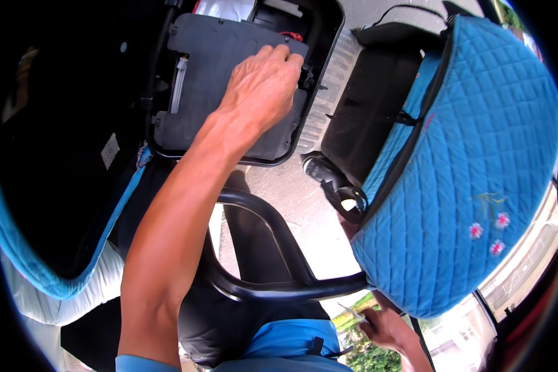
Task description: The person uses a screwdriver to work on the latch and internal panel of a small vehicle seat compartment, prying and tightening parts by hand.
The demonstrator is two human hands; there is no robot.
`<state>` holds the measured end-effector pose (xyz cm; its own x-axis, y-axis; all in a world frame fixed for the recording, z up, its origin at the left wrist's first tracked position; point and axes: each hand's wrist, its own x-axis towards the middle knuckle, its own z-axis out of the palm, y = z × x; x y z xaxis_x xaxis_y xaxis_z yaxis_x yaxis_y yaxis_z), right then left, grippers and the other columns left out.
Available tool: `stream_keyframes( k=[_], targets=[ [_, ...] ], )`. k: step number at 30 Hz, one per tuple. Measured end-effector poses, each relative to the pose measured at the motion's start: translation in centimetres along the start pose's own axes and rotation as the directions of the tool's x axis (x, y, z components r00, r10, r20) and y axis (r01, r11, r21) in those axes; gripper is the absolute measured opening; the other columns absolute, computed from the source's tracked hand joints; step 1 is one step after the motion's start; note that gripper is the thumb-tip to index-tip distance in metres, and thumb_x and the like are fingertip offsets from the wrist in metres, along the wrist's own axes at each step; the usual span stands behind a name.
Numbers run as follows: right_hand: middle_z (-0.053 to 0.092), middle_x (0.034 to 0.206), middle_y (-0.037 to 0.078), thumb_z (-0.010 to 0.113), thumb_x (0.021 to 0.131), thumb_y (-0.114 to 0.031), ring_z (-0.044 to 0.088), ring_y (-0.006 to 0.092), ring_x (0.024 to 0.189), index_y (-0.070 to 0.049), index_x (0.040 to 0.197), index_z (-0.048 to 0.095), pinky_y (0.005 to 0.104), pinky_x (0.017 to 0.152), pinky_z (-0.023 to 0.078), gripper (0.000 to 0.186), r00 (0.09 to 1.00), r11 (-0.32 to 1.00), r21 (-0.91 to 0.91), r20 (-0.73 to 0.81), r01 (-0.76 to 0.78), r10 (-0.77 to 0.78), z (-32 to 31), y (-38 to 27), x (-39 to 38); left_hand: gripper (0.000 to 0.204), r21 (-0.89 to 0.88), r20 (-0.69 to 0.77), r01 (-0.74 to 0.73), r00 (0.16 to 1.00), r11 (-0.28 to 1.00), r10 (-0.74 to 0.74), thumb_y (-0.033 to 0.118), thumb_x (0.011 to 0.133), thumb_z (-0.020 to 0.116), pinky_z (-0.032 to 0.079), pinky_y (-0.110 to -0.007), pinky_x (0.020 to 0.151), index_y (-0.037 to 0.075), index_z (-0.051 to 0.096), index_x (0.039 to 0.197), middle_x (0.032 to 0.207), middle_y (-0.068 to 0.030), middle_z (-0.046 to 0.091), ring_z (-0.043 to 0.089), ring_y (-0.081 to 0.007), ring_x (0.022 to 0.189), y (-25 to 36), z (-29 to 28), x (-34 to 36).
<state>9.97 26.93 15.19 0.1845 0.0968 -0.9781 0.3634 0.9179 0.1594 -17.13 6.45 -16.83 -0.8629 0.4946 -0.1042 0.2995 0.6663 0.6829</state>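
Observation:
My left hand [263,84] reaches forward to a dark grey plastic cover panel [198,62] set inside a black-rimmed compartment. Its fingers are bent over the panel's upper right part, close to a red wire or connector [291,36]; the fingertips are partly hidden. Screws or fasteners show around the panel's border, and a cut-out on its left side reveals something pale. Low on the right, my right hand [387,332] is closed around a thin silvery tool [351,311] whose kind I cannot make out.
A tipped-up seat with a blue quilted cover [477,142] and embroidered flowers stands at right. Curved black tubing [266,288] crosses in front of me. A black shoe [322,170] is on the pavement [285,177]. Blue-edged padding [74,288] lies at left.

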Motion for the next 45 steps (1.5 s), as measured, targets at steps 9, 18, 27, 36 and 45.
stream_keyframes(
  k=[9, 18, 27, 36, 45],
  targets=[
    [0.070, 0.084, 0.016, 0.073, 0.094, -0.021, 0.071, 0.0181, 0.075, -0.002, 0.122, 0.065, 0.0356, 0.064, 0.052, 0.035, 0.950, 0.869, 0.394, -0.206, 0.300, -0.234, -12.3, -12.8, -14.0, 0.012, -0.085, 0.028, 0.072, 0.997, 0.994, -0.069, 0.005, 0.091, 0.062, 0.053, -0.052, 0.082, -0.001, 0.066, 0.099, 0.094, -0.0220, 0.070, 0.068, -0.0425, 0.094, -2.5, -3.1, -2.5],
    [0.061, 0.097, 0.023, 0.057, 0.091, -0.006, 0.069, 0.0429, 0.077, 0.001, 0.110, 0.056, 0.0495, 0.068, 0.055, 0.020, 0.612, 0.701, -0.713, -0.544, 0.022, -0.573, -20.4, -20.1, 7.4, 0.013, -0.030, 0.224, 0.223, 0.951, 0.974, -0.211, 0.002, 0.087, 0.060, 0.054, -0.052, 0.080, -0.003, 0.071, 0.087, 0.089, -0.0283, 0.070, 0.070, -0.0446, 0.090, -3.8, -5.0, -5.5],
    [0.066, 0.096, 0.026, 0.059, 0.086, -0.006, 0.071, 0.0406, 0.080, 0.001, 0.112, 0.062, 0.0493, 0.070, 0.057, 0.028, 0.642, 0.688, -0.724, -0.556, -0.062, -0.528, -18.7, -18.4, 14.0, 0.021, -0.098, 0.474, 0.386, 0.828, 0.917, -0.298, -0.001, 0.084, 0.060, 0.055, -0.049, 0.091, 0.002, 0.078, 0.095, 0.103, -0.0222, 0.074, 0.071, -0.0396, 0.105, -2.0, -5.4, -6.3],
    [0.063, 0.083, 0.024, 0.063, 0.089, -0.013, 0.067, 0.0416, 0.071, 0.000, 0.104, 0.062, 0.0512, 0.066, 0.053, 0.020, 0.600, 0.673, -0.739, -0.531, 0.016, -0.598, -19.5, -17.6, 15.7, 0.021, -0.076, 0.581, 0.362, 0.773, 0.929, -0.254, 0.001, 0.085, 0.061, 0.055, -0.049, 0.091, 0.001, 0.077, 0.099, 0.105, -0.0226, 0.074, 0.071, -0.0395, 0.106, -1.9, -5.3, -6.3],
    [0.064, 0.088, 0.027, 0.061, 0.084, -0.008, 0.069, 0.0415, 0.077, 0.003, 0.103, 0.062, 0.0503, 0.070, 0.055, 0.022, 0.631, 0.688, -0.726, -0.532, 0.004, -0.565, -19.1, -18.0, 15.7, 0.021, -0.053, 0.608, 0.354, 0.753, 0.934, -0.251, 0.003, 0.086, 0.063, 0.055, -0.048, 0.091, 0.001, 0.077, 0.101, 0.105, -0.0223, 0.074, 0.070, -0.0386, 0.107, -2.1, -5.2, -6.4]
  ],
)
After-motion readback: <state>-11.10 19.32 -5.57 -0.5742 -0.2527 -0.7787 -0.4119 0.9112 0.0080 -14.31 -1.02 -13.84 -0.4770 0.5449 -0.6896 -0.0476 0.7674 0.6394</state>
